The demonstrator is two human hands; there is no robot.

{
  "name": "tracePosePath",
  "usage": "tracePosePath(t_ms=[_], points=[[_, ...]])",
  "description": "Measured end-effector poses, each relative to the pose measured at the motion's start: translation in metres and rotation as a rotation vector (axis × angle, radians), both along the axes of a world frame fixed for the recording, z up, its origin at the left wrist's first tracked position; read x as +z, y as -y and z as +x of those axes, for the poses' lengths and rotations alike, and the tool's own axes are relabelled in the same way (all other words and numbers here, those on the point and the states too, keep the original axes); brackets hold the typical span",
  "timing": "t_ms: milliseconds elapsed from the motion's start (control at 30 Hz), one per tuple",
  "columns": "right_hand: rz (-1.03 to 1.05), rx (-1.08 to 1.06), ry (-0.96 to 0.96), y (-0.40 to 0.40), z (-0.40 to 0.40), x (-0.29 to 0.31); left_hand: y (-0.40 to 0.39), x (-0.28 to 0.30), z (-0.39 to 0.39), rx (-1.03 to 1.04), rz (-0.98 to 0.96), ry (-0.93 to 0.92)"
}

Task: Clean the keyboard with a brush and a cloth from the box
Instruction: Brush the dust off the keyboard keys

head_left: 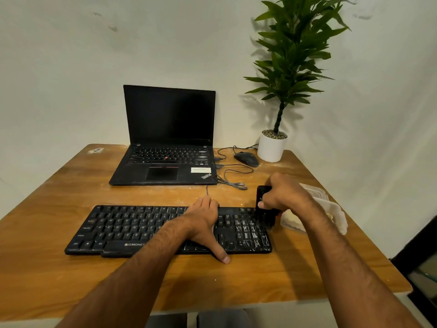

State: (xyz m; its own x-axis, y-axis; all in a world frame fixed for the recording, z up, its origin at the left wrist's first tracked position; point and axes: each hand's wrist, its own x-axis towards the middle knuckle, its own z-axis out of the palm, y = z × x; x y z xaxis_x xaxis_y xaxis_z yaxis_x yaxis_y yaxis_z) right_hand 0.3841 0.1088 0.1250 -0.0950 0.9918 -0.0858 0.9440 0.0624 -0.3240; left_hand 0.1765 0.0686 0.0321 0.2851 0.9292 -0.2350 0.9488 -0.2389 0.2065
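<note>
Right hand (283, 197) grips black brush (263, 207), bristles on dusty numpad of Zebronics keyboard (132, 230). Left hand (203, 223) beside it, fingers spread flat across keys, thumb on table (260, 275). Clear plastic box (331, 214) just right of grip.

The black keyboard (146, 229), lying along the near edge of the worktop (59, 275), bore the brand "ZEBRONICS" in pale letters on its front rim, below the space bar. The laptop (165, 147), at the far edge, carried "ThinkPad" slanted across the right near corner of its palm rest. A white sticker (200, 170) just above that logo was too small to read.
</note>
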Motion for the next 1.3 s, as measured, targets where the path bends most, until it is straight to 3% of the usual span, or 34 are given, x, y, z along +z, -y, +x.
tracePosePath(t_ms=[133,267,400,467,600,800,1033,1167,1300], points=[[0.105,-0.041,-0.187,-0.003,-0.002,0.0,0.0,0.001,0.0,0.006,-0.011,0.004],[0.231,-0.012,-0.077,0.01,-0.01,-0.021,0.001,0.002,0.0,0.005,-0.006,0.002],[0.087,0.001,-0.016,0.013,0.001,-0.01,0.0,0.001,0.0,0.011,-0.015,0.011],[0.143,-0.006,-0.022,0.011,0.004,-0.007,0.0,0.001,0.0,0.007,-0.011,0.013],[0.326,-0.041,-0.178,0.016,-0.002,-0.026,0.0,0.0,-0.001,0.003,-0.002,0.011],[0.384,-0.056,-0.377,0.03,-0.002,-0.049,-0.002,-0.001,-0.002,0.007,-0.007,0.031],[0.21,-0.084,-0.231,0.025,0.012,-0.032,0.001,0.0,-0.001,0.011,-0.011,0.029],[0.357,-0.147,-0.379,0.022,0.01,-0.029,0.001,0.001,0.0,0.008,-0.012,0.035],[0.331,-0.138,-0.306,0.03,0.008,-0.051,0.001,0.001,-0.001,0.005,-0.014,0.033]])
